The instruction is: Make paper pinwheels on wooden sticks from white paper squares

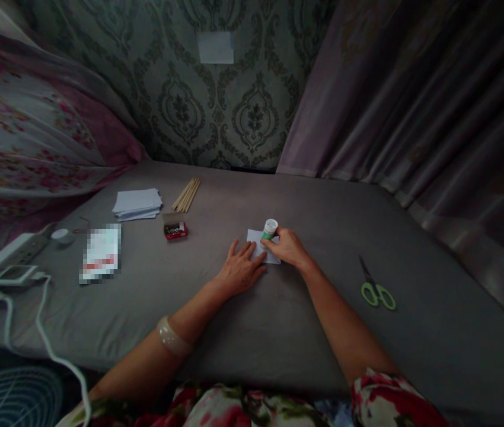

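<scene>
In my right hand [291, 245] is a glue stick [270, 229], a white and green tube tilted over a small white sheet of paper [255, 236]. Its lower end meets the paper or hangs just above it; which one I cannot tell. My left hand [241, 268] lies flat with spread fingers, some of them on the left and near edge of that sheet. The sheet rests on the grey cloth [243, 201], partly covered by both hands.
Green-handled scissors [377, 295] lie at the right. To the left are a small red open box [175, 230] of metal bits, wooden sticks [186, 194], a paper stack [137, 204] and a blurred white packet [101, 254]. A power strip [29, 252] with white cables sits far left.
</scene>
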Demonstrator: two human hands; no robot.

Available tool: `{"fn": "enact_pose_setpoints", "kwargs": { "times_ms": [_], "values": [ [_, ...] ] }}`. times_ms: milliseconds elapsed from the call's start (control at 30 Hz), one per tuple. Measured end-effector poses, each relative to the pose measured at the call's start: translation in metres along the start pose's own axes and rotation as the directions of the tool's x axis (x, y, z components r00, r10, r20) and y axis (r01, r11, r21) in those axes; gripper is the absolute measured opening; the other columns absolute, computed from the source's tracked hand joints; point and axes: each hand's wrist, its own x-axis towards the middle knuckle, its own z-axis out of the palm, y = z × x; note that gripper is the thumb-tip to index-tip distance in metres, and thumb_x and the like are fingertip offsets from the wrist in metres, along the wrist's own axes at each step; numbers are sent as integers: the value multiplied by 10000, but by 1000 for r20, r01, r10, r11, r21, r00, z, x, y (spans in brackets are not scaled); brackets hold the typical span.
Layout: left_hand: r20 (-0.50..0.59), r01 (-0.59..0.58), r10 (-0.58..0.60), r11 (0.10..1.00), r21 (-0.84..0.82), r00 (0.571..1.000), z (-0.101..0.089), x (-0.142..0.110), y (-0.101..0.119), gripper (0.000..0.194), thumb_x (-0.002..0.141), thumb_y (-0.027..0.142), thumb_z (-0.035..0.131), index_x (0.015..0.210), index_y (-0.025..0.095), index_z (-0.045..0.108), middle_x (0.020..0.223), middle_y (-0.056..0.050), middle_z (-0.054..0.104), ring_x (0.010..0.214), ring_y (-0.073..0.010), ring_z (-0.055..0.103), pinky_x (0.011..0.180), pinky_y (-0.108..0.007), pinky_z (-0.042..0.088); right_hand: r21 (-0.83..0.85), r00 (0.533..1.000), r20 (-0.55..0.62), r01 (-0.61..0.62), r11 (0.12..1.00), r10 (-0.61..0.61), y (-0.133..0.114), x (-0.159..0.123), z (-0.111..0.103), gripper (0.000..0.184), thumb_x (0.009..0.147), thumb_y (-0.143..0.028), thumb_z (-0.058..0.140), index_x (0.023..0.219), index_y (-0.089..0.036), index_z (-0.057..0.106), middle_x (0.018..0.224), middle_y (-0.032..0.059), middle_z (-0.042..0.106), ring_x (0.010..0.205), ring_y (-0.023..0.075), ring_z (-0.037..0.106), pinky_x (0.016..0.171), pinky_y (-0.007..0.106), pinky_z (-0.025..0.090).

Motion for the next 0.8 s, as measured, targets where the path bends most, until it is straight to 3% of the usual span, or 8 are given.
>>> {"fn": "enact_pose_setpoints", "kwargs": {
  "times_ms": [300, 800],
  "values": [
    [14, 13, -12, 999, -33, 1000, -4, 1, 2, 442, 944, 417, 334, 1302, 217, 498, 1390, -169, 460, 1313, -305, 387, 1089, -583, 149, -5, 1000, -11, -3, 1000, 3, 0, 0, 0, 185, 766, -315, 624, 899, -189, 656, 891, 98, 709, 827, 248, 655, 714, 311, 458],
    [29, -2, -1, 997, 82, 1000, -1, 2, 1, 456, 950, 428, 307, 1321, 228, 481, 1386, -173, 462, 1307, -298, 397, 1078, -580, 187, -41, 999, 53, 5, 999, -3, 4, 3, -4, 213, 746, -294, 658, 908, -154, 667, 866, 91, 717, 803, 220, 663, 714, 278, 468]
  ]
}}
